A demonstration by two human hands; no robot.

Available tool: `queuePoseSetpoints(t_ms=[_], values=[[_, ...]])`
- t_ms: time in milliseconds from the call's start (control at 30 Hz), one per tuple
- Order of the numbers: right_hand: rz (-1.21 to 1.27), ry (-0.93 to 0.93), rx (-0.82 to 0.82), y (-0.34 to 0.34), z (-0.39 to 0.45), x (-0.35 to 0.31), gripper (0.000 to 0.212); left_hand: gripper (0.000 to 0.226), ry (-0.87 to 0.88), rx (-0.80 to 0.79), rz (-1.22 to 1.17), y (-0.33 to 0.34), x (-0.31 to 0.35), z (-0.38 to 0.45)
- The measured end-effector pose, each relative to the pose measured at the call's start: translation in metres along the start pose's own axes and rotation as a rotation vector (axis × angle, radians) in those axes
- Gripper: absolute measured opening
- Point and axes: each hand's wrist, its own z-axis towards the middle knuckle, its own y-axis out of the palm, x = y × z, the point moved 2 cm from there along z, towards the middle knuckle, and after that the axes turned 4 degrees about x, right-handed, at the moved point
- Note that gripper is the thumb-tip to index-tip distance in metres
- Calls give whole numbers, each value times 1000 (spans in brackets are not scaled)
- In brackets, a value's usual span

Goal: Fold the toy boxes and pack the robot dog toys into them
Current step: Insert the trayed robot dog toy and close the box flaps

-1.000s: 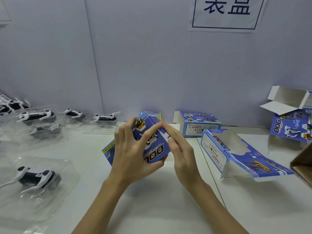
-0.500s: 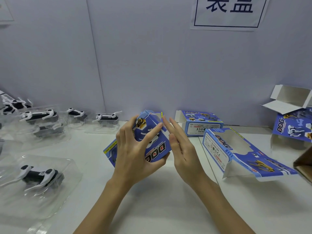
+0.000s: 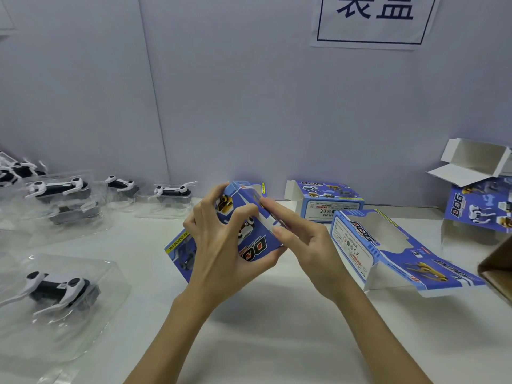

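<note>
Two hands on one box, low above the table (image 3: 277, 342). Gripped the box (image 3: 259, 243) with the left hand (image 3: 219, 245), fingers curled over the printed face and thumb under the lower edge. Brought the right hand (image 3: 307, 245) back onto it: half a second before, kept just beside the box with straight fingers, apart from the card; now pinched the white side edge between thumb and forefinger. Held the box tilted, off the table, between both palms. Judged from this as the pressing of a side flap, so folding of this box close to its end, packing not yet begun; held no dog in either hand. Left untouched at near left a dog (image 3: 55, 289) in its clear shell. Left just right of the hands a half-folded box (image 3: 388, 245), window side up. Further back, kept a closed box (image 3: 329, 200) by the wall, more dogs (image 3: 58, 187) in shells at far left, and an open box (image 3: 476, 162) at far right.
</note>
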Motion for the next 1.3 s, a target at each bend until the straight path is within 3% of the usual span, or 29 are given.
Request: queuePoseSetpoints(t_ms=[333,567,667,767,1000,1167,1300], values=[[-83,-164,126,27,-6,8,41,62,-32,37,27,-2,-2,1],[-285,-285,23,21,-10,8,49,61,-66,33,-47,-3,-7,0],[-463,-369,2,19,-11,7,62,69,-78,4,-102,-7,-12,1],[-460,-385,-11,23,-11,7,62,77,-64,-11,-123,-10,-14,1],[-507,-416,11,25,-8,14,54,68,-27,10,-112,-7,-11,-1],[-462,-410,48,26,-8,16,50,89,-79,5,-34,-5,-10,1],[-432,-406,129,25,-10,20,50,90,-47,-42,13,-5,-10,3]])
